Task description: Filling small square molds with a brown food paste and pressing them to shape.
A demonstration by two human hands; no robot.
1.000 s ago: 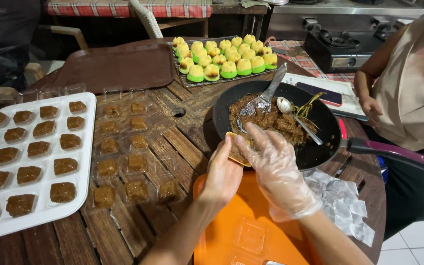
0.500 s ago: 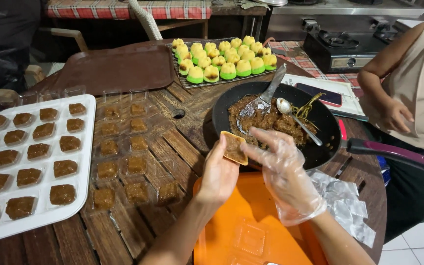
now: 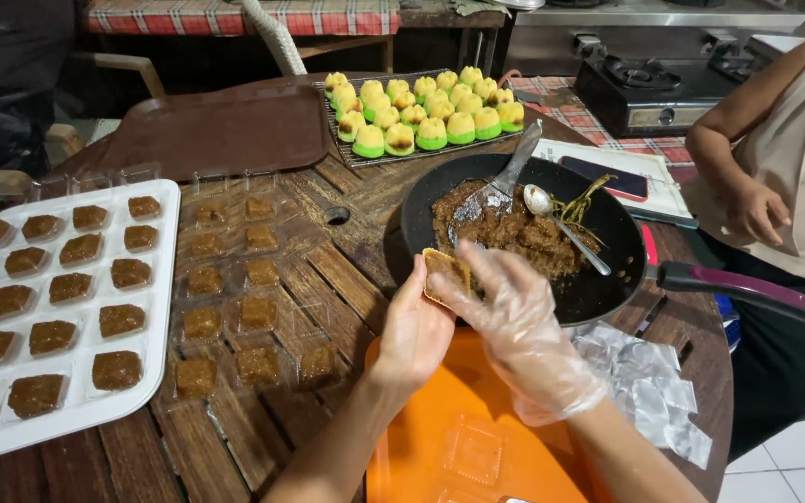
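My left hand (image 3: 414, 328) holds a small filled cup (image 3: 446, 272); my gloved right hand (image 3: 512, 321) presses its filling. Just beyond them, the pan (image 3: 607, 279) holds brown filling, a spoon (image 3: 559, 222) and spatula (image 3: 500, 186). Left, the white tray (image 3: 162, 279) runs out of frame.

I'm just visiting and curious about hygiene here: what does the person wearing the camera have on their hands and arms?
The right hand wears a thin, clear, loose plastic glove that crinkles and ends in a ruffled cuff at the wrist. The left hand wears no glove. Both forearms are bare, with no sleeves, watch or jewellery in view.
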